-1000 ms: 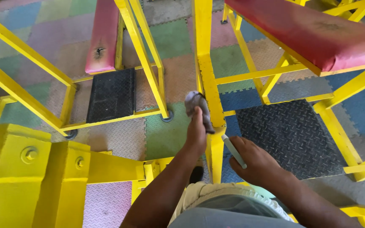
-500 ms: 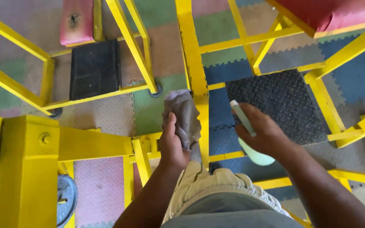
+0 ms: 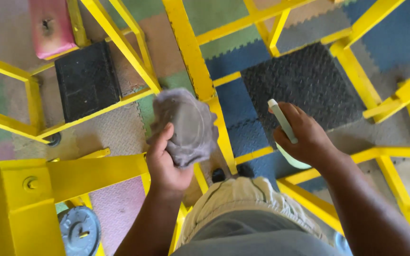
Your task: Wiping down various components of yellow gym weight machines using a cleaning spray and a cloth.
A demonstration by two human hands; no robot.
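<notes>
My left hand grips a crumpled grey cloth, held up just left of a slanted yellow steel bar of a gym frame. My right hand is closed around a pale green spray bottle, whose nozzle end sticks up past my fingers and whose body shows below my palm. The bottle is over the blue floor tiles, to the right of the same bar. My bent knee in khaki shorts fills the bottom centre.
Yellow frame bars cross the whole view. Two black ribbed footplates lie on coloured foam floor tiles. A red padded seat is at top left. A yellow weight housing and a grey weight disc sit at bottom left.
The cloth came off the yellow bar as my left hand drew back toward me. My right hand with the bottle also pulled back and right, and my head tilted further down.
</notes>
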